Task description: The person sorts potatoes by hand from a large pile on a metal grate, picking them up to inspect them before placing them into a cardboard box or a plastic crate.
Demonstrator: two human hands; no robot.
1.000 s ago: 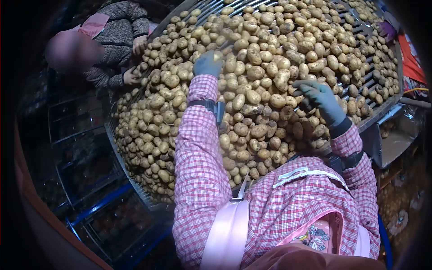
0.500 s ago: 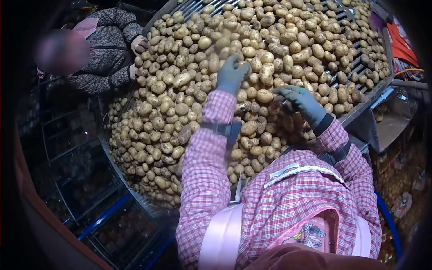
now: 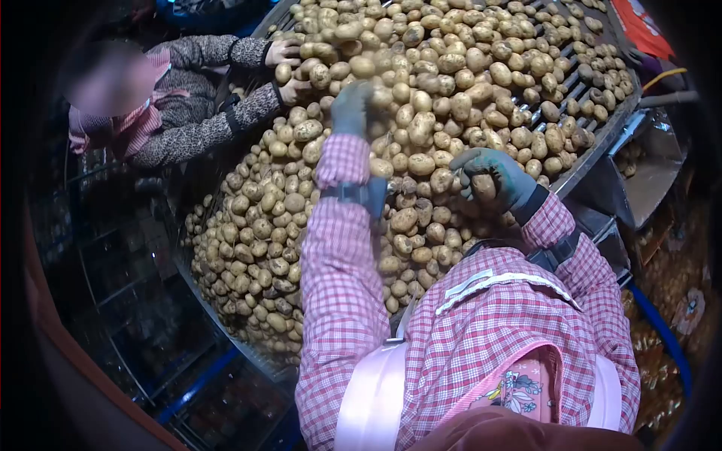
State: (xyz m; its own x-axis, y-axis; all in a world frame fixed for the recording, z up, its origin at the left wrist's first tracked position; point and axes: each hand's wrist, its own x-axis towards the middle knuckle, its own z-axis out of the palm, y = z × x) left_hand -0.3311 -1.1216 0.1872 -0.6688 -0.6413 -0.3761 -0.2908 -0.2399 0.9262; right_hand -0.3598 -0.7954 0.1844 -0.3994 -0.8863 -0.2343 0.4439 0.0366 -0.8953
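Pink-checked sleeves reach across a spread of potatoes

Pale, earth-flecked potatoes lie heaped on a slatted table, its metal bars showing through on the right. Over the heap, the left hand, in a blue-grey glove, points away from the wearer among the potatoes; it is blurred, and whether its grip is wide, narrow or closed on something cannot be told. Nearer the body and to the right, the gloved right hand curls its fingers, its grip holding a brown potato just above the near part of the heap. Dark bands circle both sleeves.

At upper left, a co-worker in a dark patterned top leans in with bare hands on the potatoes at the table's far left side. An open container with a few potatoes inside sits beyond the right edge, near a yellow cable and an orange-red cloth. Blue tubing curves past the wearer's right sleeve, while the lower left is dim.
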